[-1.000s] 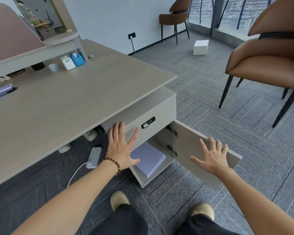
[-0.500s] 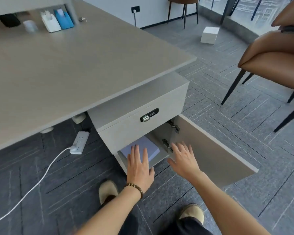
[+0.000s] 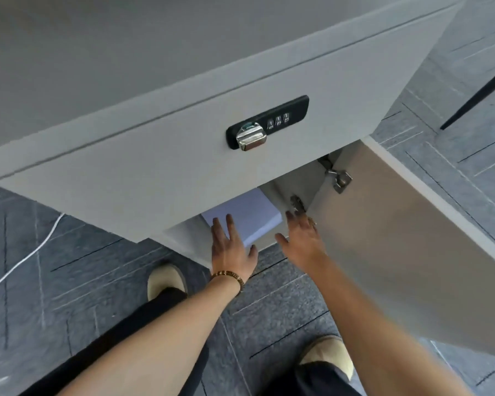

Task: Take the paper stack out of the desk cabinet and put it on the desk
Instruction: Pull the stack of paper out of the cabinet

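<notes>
Paper stack (image 3: 247,217) lay flat on the floor of the open desk cabinet (image 3: 183,238), just below the centre of the frame, its far part hidden behind the drawer front (image 3: 160,167) above. It looked like a thick block of loose white sheets, so it was probably fairly heavy for its size, stiff when held as a block but ready to fan or slide apart if tilted; the safest hold seemed to be at its two opposite side edges, fingers going under and thumbs pressing on top. The left hand (image 3: 230,250) was spread, fingers apart, reaching over the near left corner of the stack; whether it touched the paper could not be told. The right hand (image 3: 300,237) was also spread and holding nothing, near the stack's right edge and close to the lower hinge (image 3: 297,203). The cabinet door (image 3: 397,252) stood swung open at the right of the frame, with an upper hinge (image 3: 337,177) above. The drawer front, with its combination lock (image 3: 266,122), and the desk top (image 3: 126,52) in the upper half overhung the opening, so the stack would likely need to come out low and toward the person before lifting. A white cable (image 3: 26,258) ran across the carpet at the left, and two shoes (image 3: 166,281) stood on the floor below.
</notes>
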